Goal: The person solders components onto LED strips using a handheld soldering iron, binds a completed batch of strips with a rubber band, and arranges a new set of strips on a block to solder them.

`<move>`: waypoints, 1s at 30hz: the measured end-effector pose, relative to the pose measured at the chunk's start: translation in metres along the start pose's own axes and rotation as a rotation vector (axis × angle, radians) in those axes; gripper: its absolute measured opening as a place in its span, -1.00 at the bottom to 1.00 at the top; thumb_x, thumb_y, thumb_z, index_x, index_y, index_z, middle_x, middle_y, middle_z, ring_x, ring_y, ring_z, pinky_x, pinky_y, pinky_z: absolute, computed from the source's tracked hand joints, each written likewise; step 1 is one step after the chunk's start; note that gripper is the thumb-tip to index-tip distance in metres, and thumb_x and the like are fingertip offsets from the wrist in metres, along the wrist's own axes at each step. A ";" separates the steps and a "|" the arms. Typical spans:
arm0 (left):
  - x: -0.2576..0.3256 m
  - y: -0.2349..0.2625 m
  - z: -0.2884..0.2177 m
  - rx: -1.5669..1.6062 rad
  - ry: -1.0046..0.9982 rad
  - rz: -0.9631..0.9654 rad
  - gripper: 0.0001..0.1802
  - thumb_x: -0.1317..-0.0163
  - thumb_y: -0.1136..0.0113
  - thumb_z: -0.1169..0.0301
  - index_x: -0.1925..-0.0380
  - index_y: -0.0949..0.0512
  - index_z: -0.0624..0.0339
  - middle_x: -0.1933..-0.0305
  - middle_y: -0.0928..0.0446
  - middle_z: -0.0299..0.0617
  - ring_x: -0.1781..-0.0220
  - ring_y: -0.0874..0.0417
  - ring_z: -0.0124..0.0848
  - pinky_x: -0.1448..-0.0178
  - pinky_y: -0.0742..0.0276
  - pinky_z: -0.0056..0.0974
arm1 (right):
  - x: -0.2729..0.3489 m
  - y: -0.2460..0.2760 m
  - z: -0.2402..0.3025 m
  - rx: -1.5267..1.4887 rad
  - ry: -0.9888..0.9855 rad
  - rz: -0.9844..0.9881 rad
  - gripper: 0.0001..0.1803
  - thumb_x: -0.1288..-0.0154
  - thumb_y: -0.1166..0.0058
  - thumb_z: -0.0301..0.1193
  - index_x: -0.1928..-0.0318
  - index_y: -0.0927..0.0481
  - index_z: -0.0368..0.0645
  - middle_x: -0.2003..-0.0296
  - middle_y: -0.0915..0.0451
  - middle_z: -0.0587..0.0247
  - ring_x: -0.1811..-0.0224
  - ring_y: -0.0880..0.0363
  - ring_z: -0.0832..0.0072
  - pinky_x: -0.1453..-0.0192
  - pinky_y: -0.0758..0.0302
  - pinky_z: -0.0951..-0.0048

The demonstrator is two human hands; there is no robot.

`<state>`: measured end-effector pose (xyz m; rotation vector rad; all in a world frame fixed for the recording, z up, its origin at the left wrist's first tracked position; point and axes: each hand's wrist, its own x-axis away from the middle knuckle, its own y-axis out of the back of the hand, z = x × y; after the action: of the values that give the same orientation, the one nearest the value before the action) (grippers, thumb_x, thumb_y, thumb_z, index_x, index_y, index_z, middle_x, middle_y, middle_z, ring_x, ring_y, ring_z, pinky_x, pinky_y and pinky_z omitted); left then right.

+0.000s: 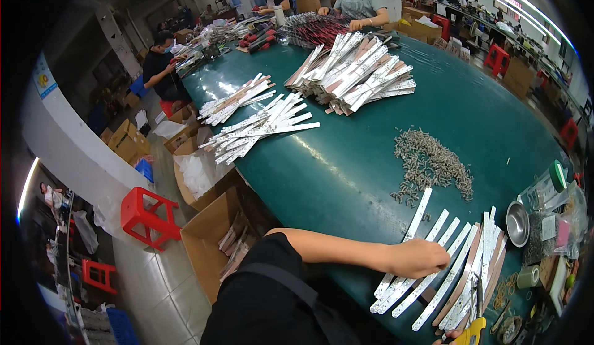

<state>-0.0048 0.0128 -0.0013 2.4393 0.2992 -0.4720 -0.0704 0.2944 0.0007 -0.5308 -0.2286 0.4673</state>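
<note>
My left hand (419,258) reaches across the near part of the green table (346,165), fingers curled and closed over a fanned row of long white strips (436,301). What its fingertips pinch, if anything, is hidden. At the lower edge, only a small part of my right hand (454,335) shows, around a yellow-handled tool (473,331) with a thin dark shaft. The shaft lies over the strips at the right of the row, where some brown ones are mixed in. Just beyond the row lies a heap of small grey metal fasteners (433,162).
Bundles of strips (356,73) and a looser pile (263,125) lie farther off. On the right are a metal bowl (518,224), a tape roll (528,277) and rubber bands (504,290). A cardboard box (210,243) and red stool (148,218) stand left; co-workers sit beyond.
</note>
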 end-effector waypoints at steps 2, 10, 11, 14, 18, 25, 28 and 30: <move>0.006 -0.006 -0.007 -0.105 -0.144 -0.072 -0.89 -0.21 -0.08 0.47 0.34 -0.41 0.28 0.39 -0.44 -0.04 0.24 -0.54 -0.03 0.18 -0.47 -0.08 | 0.001 -0.003 0.000 -0.001 -0.008 -0.013 -0.45 -0.17 -0.08 -0.61 -0.21 -0.33 -0.35 0.24 -0.55 0.08 0.52 -0.47 0.55 0.42 -0.49 0.65; 0.008 0.004 -0.071 0.777 0.222 0.233 -0.84 -0.32 -0.09 0.47 0.19 -0.35 0.26 0.40 -0.59 -0.20 0.29 -0.65 -0.49 0.22 -0.52 -0.35 | 0.020 -0.028 -0.011 0.258 0.173 0.055 -0.32 -0.20 -0.05 -0.64 -0.33 -0.14 -0.32 0.03 -0.44 0.00 0.33 -0.47 0.46 0.29 -0.52 0.54; 0.009 -0.003 -0.078 0.812 0.242 0.276 -0.82 -0.32 -0.11 0.45 0.18 -0.34 0.25 0.39 -0.59 -0.20 0.27 -0.65 -0.47 0.20 -0.52 -0.34 | 0.022 -0.030 -0.010 0.270 0.179 0.038 -0.32 -0.20 -0.05 -0.64 -0.33 -0.14 -0.32 0.03 -0.44 0.00 0.33 -0.47 0.46 0.29 -0.52 0.54; 0.007 -0.022 -0.089 0.692 0.165 0.243 -0.79 -0.33 -0.14 0.41 0.20 -0.32 0.23 0.37 -0.58 -0.12 0.26 -0.67 -0.38 0.16 -0.54 -0.32 | 0.024 -0.035 -0.008 0.495 0.301 0.115 -0.50 -0.31 -0.04 -0.49 -0.22 -0.22 -0.21 0.02 -0.44 0.15 0.19 -0.47 0.43 0.21 -0.55 0.44; 0.002 -0.020 -0.098 0.687 0.265 0.343 -0.77 -0.35 -0.14 0.39 0.23 -0.29 0.23 0.35 -0.57 -0.10 0.22 -0.67 -0.38 0.06 -0.56 -0.30 | 0.032 -0.060 -0.013 0.438 0.411 -0.020 -0.25 -0.18 0.02 -0.58 -0.36 0.01 -0.33 0.22 -0.38 0.11 0.38 -0.40 0.51 0.34 -0.41 0.59; 0.012 -0.016 -0.104 0.232 0.265 0.246 -0.64 -0.25 -0.26 0.26 0.13 -0.39 0.24 0.25 -0.56 -0.07 0.20 -0.65 -0.16 0.09 -0.56 -0.23 | 0.027 -0.044 -0.015 0.544 0.491 0.040 -0.52 -0.28 0.10 -0.63 -0.20 -0.17 -0.32 0.18 -0.37 0.16 0.40 -0.33 0.58 0.36 -0.32 0.63; 0.029 -0.008 -0.077 -0.448 0.230 -0.124 -0.35 -0.19 -0.25 0.01 -0.09 -0.36 0.27 0.08 -0.54 0.00 0.05 -0.56 -0.04 -0.07 -0.43 -0.05 | 0.018 -0.035 0.005 0.423 0.475 0.067 -0.58 -0.25 0.10 -0.63 -0.13 -0.25 -0.39 0.23 -0.38 0.07 0.43 -0.33 0.55 0.47 -0.34 0.63; 0.037 -0.003 -0.055 -0.692 0.412 -0.193 -0.16 -0.21 -0.17 -0.10 -0.27 -0.22 0.33 -0.06 -0.46 0.07 -0.14 -0.44 0.00 -0.26 -0.23 0.05 | 0.012 -0.026 0.004 0.300 0.516 -0.034 -0.57 -0.23 0.07 -0.63 -0.12 -0.26 -0.42 0.23 -0.37 0.04 0.32 -0.33 0.53 0.49 -0.36 0.67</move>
<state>0.0419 0.0534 0.0231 1.8076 0.7395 0.0707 -0.0514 0.2819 0.0192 -0.3372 0.3234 0.3106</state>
